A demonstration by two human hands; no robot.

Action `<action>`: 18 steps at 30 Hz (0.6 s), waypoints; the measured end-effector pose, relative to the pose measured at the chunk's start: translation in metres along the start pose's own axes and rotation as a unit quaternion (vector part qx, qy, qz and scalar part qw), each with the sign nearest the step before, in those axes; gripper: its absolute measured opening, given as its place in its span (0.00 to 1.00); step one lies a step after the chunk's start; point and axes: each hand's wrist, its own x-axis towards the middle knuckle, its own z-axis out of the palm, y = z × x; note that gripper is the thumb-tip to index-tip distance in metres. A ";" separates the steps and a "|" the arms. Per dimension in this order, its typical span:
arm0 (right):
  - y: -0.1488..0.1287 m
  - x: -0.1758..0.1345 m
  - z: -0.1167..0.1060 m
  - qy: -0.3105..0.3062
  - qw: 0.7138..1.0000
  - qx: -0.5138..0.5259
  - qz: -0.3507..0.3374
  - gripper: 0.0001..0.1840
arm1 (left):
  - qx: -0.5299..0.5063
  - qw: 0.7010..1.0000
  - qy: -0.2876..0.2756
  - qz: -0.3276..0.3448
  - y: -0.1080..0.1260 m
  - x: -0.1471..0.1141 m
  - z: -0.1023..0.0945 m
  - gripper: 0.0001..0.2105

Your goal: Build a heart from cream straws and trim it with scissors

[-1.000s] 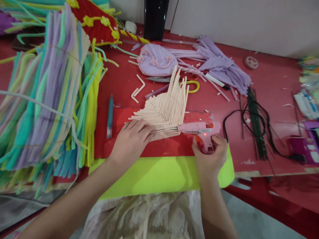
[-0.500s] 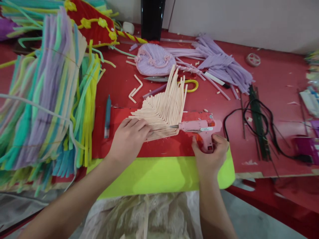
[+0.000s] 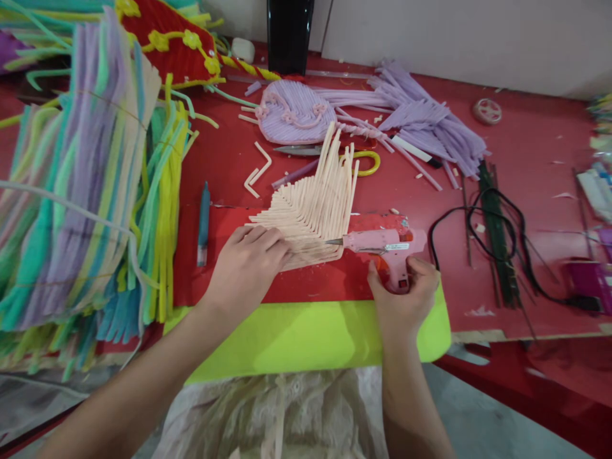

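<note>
Many cream stems (image 3: 313, 213) held by the left hand (image 3: 251, 261) partly hide scissors (image 3: 301, 151); the right hand (image 3: 406, 296) grips a glue gun (image 3: 377, 241).

Moderate, fairly even light with a faint haze flattens the contrast — its source is hard to tell. Soft shadows cross the yellow-green board (image 3: 287, 338) at lower centre. The black object (image 3: 289, 32) at top centre carries glossy reflections; the red tabletop (image 3: 530, 159) has a dull sheen at right. Central cream stems (image 3: 315, 210) read fairly clearly — the right edge smears, and lower corners look stretched.
</note>
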 end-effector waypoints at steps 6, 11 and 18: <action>0.001 -0.001 0.000 0.002 1.000 -0.004 0.014 0.26 | -0.075 0.996 0.033 -0.029 -0.005 -0.001 0.007 0.06; 0.002 0.000 -0.001 0.001 1.000 -0.006 0.014 0.27 | -0.127 0.990 0.044 -0.047 -0.010 -0.001 0.012 0.05; 0.001 0.001 -0.001 0.001 0.998 0.005 0.057 0.27 | -0.129 0.990 0.044 -0.041 -0.011 -0.003 0.015 0.06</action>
